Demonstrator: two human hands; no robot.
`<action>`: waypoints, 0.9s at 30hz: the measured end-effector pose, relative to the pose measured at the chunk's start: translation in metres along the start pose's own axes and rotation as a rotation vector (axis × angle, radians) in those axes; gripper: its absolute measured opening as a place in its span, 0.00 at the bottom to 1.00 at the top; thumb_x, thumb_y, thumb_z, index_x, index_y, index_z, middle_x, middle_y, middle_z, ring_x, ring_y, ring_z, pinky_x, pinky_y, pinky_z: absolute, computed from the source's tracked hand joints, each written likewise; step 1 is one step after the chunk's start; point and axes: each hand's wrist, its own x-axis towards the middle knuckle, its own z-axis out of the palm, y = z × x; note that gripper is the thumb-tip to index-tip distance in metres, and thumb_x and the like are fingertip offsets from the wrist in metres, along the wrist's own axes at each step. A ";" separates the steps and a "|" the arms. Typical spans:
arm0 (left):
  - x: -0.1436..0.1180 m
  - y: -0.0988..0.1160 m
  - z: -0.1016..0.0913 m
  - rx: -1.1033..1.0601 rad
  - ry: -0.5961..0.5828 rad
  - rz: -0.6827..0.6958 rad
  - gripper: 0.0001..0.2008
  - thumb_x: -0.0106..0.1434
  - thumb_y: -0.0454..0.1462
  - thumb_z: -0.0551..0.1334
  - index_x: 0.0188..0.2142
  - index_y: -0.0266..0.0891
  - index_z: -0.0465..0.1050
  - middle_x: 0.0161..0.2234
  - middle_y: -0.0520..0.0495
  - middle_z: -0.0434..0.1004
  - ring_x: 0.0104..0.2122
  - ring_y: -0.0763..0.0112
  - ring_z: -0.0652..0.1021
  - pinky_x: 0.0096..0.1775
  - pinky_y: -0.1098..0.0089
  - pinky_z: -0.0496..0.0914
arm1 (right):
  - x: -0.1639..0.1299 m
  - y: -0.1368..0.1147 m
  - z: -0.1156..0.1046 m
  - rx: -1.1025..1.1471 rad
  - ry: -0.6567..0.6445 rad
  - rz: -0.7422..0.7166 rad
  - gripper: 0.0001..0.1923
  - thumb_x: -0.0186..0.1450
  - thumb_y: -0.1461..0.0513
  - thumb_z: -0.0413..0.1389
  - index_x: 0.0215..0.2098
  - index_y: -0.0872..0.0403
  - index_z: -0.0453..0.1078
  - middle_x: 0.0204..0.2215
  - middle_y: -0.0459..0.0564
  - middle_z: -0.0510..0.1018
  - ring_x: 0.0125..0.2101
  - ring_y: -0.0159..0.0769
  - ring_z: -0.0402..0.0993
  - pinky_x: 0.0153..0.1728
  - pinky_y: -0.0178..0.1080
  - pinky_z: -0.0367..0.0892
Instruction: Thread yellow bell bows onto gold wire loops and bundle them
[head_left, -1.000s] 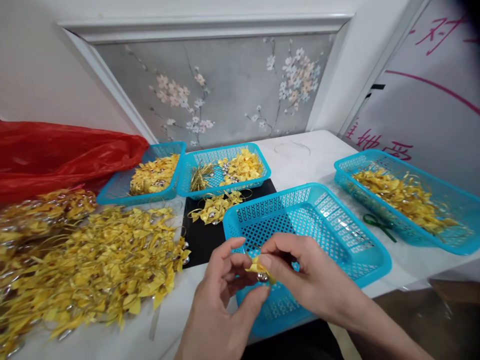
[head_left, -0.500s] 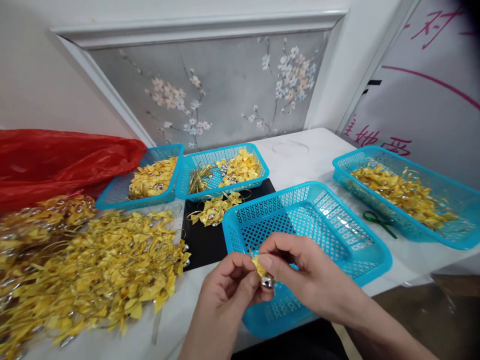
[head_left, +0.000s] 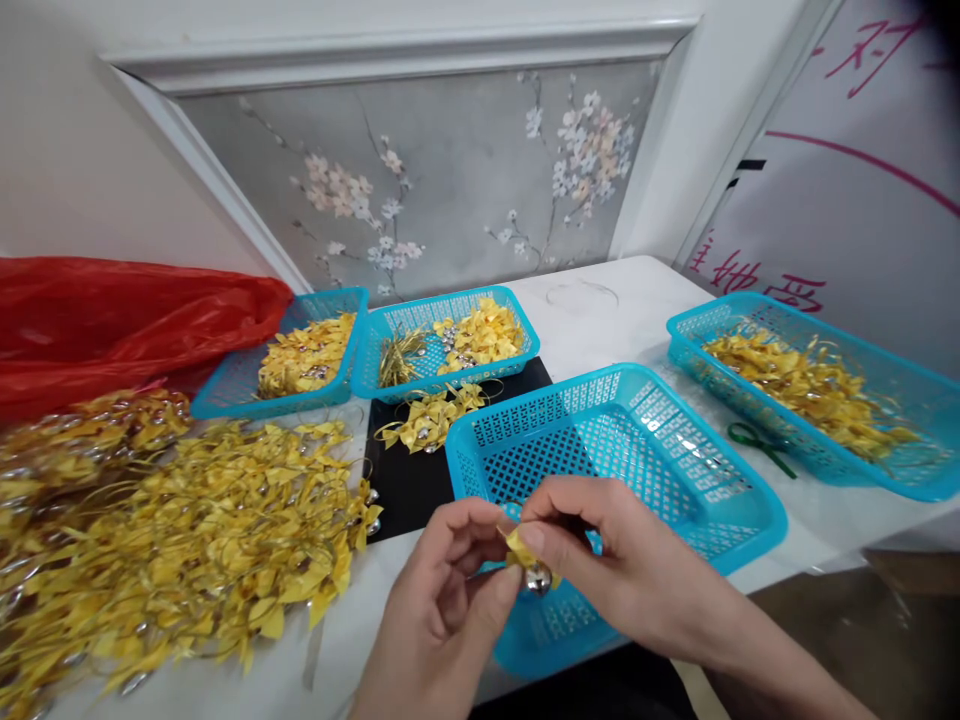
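Observation:
In front of me, over the near end of a blue plastic basket (head_left: 701, 440), is a yellow ribbon flower (head_left: 520, 548) with a silver bell (head_left: 538, 579) hanging below it. My right hand (head_left: 626, 560) pinches the flower between thumb and forefinger. My left hand (head_left: 442, 600) holds its left side, the thumb by the bell and the forefinger higher, near a thin gold cord. The exact grip of the left fingertips is partly hidden. Left of my hands lies a large heap of similar yellow flowers with bells and gold cords (head_left: 217, 530).
Behind stand two blue baskets (head_left: 450, 300) (head_left: 225, 400) with yellow pieces, one also with gold cords (head_left: 401, 355). Another filled basket (head_left: 930, 420) is at the right, near a green ribbon bow (head_left: 761, 448). A black mat (head_left: 405, 490) carries several flowers. Red plastic (head_left: 127, 320) lies at the left.
The left fingers have spread slightly, the forefinger shifting up from the thumb. The flower and bell have moved a little down and right and turned slightly.

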 end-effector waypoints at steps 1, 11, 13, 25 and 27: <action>0.001 0.003 -0.001 -0.038 -0.016 -0.020 0.10 0.59 0.39 0.67 0.41 0.48 0.74 0.38 0.51 0.80 0.37 0.68 0.78 0.39 0.73 0.74 | 0.000 0.000 0.000 -0.035 -0.005 -0.010 0.11 0.68 0.63 0.50 0.29 0.53 0.68 0.24 0.43 0.74 0.25 0.30 0.68 0.25 0.33 0.60; 0.012 0.003 -0.001 -0.124 0.029 -0.147 0.04 0.56 0.36 0.69 0.31 0.41 0.76 0.25 0.54 0.78 0.26 0.75 0.77 0.30 0.78 0.72 | -0.004 0.001 -0.002 -0.076 0.160 -0.177 0.05 0.68 0.65 0.53 0.34 0.53 0.69 0.30 0.44 0.73 0.31 0.32 0.69 0.31 0.34 0.63; 0.012 0.003 0.000 -0.132 0.086 -0.143 0.04 0.55 0.36 0.70 0.30 0.41 0.77 0.24 0.54 0.78 0.25 0.75 0.77 0.29 0.78 0.71 | -0.008 0.003 -0.002 -0.099 0.181 -0.234 0.02 0.66 0.65 0.56 0.37 0.52 0.70 0.33 0.46 0.73 0.34 0.33 0.70 0.34 0.36 0.65; 0.011 0.006 0.000 -0.146 0.149 -0.138 0.05 0.53 0.39 0.71 0.27 0.41 0.79 0.23 0.54 0.78 0.25 0.75 0.77 0.29 0.79 0.72 | -0.009 0.008 0.013 -0.237 0.158 -0.218 0.07 0.64 0.67 0.59 0.28 0.54 0.68 0.27 0.45 0.71 0.30 0.35 0.69 0.30 0.38 0.62; 0.010 0.006 0.000 -0.155 0.157 -0.141 0.06 0.52 0.39 0.71 0.27 0.40 0.79 0.23 0.53 0.79 0.25 0.74 0.76 0.29 0.79 0.72 | -0.009 0.009 0.013 -0.266 0.175 -0.206 0.08 0.64 0.66 0.59 0.28 0.54 0.67 0.26 0.44 0.70 0.28 0.34 0.68 0.29 0.38 0.61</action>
